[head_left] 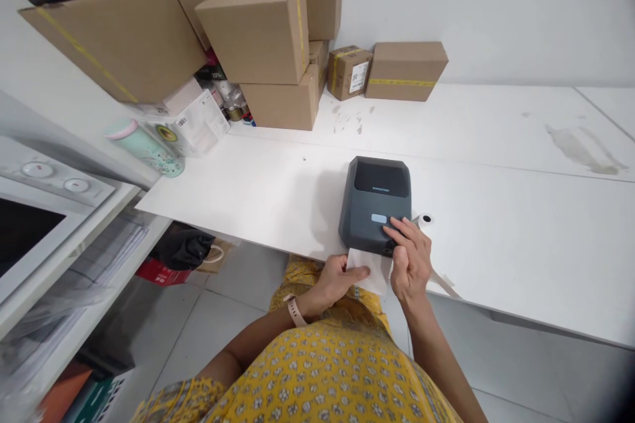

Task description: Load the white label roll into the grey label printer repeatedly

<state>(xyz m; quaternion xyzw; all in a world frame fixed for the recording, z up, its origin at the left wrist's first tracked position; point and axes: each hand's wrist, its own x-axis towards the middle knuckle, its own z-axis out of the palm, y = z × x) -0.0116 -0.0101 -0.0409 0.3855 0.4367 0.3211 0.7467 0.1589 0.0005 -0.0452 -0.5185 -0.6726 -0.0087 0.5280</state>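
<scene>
Printer (pixel 360 215): dark grey, closed, sitting flat at near edge of table (pixel 520 238) | Paper (pixel 375 271): white sheet, at printer's near side, reaching past edge.

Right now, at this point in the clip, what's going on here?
A person stands at a white table with both hands at a dark grey device. The left hand pinches a piece of white paper at the device's near edge, while fingers of the right hand touch its top near the right front corner. A small white roll lies just beyond the right hand. Cardboard boxes stand toward the back.
</scene>
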